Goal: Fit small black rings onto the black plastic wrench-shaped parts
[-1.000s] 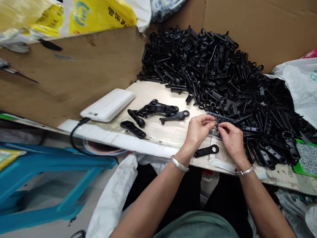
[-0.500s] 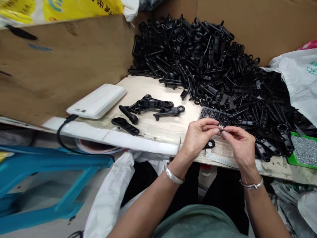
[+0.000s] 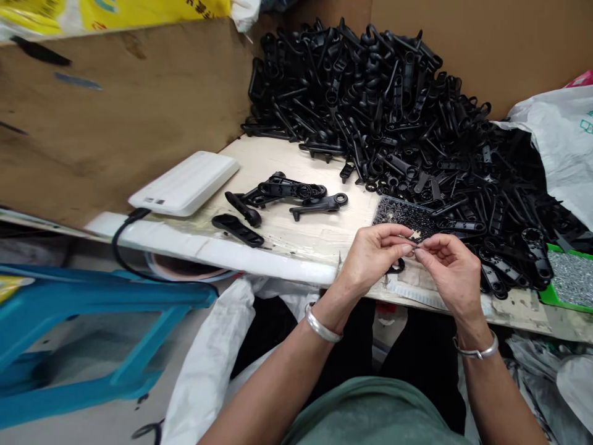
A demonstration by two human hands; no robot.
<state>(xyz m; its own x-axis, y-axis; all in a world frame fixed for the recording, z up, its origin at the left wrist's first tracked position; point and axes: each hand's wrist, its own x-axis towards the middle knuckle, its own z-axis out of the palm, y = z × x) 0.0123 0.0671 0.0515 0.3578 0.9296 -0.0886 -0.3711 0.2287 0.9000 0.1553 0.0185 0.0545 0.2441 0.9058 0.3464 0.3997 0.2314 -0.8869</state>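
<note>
Over the front edge of the bench, my left hand [image 3: 370,256] and my right hand [image 3: 451,269] meet fingertip to fingertip. Each is closed in a pinch on a tiny dark piece [image 3: 415,249], too small to name and mostly covered by fingers. Just behind the fingertips lies a clear shallow tray [image 3: 377,213] filled with small black parts. A black ring-ended part [image 3: 398,267] rests on the bench below my left fingers, partly hidden by them.
A large heap of black plastic lever-like parts [image 3: 370,111] covers the back and right. Several more black parts [image 3: 287,188] lie left, near a white power bank [image 3: 188,182] with a cable. At far right is a green tray [image 3: 549,295] of small metal pieces. Cardboard walls [image 3: 115,117] border the bench.
Both hands keep the same fingertip pinch, with the fingers slightly shifted and less of the dark piece showing. The whole view has moved slightly.
</note>
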